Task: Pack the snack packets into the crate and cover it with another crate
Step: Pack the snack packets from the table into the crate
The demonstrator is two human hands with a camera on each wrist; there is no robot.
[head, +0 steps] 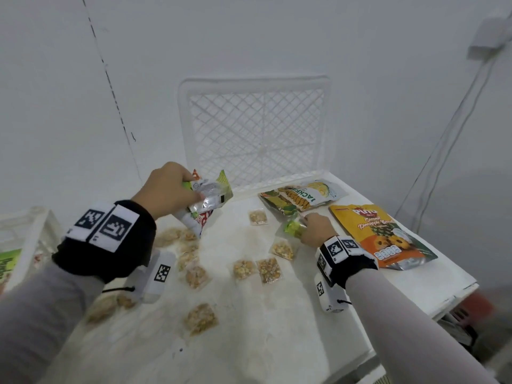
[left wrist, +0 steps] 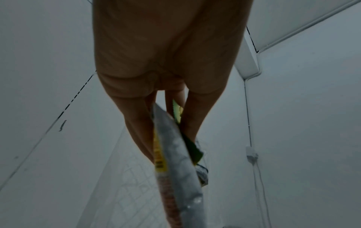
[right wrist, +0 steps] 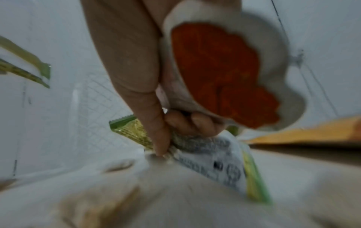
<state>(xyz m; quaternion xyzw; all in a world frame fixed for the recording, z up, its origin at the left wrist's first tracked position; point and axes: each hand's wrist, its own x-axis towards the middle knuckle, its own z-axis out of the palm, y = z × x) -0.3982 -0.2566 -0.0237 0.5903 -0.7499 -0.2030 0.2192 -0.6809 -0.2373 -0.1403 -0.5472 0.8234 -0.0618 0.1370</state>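
the left hand (head: 166, 189) is raised over the left part of the table (head: 401, 286), fingers curled round a bunch of silver and green packets (head: 207, 200) that hang tilted from the grip. in the left wrist view the fingers (left wrist: 136, 123) pinch the packets (left wrist: 175, 154) from both sides, the foil edge pointing away from the camera.

the right hand (head: 315, 228) is low at the middle of the table, grasping a small green packet (head: 293, 227) that touches the surface. the right wrist view is blurred, but the thumb (right wrist: 156, 123) and curled fingers seem to clamp a green-edged packet (right wrist: 224, 154), with a white and orange packet (right wrist: 224, 74) tucked against the palm.

just beyond the right hand lies a jackfruit bag (head: 304, 198), flat, near the far edge. to its right, apart from it, lies an orange pineapple bag (head: 382, 236), also flat, running toward the table's right edge.

many small clear sachets (head: 270, 270) of yellowish snack lie scattered across the white top, some between the hands, some near the left wrist, one (head: 201, 318) nearer the camera.

a white lattice crate (head: 255, 126) stands on edge against the far wall, behind the table's far edge. a second white crate (head: 25, 234) sits at the far left, partly out of view, with a green packet (head: 9, 264) inside it.

a cable (head: 457, 128) runs down the wall at the right.
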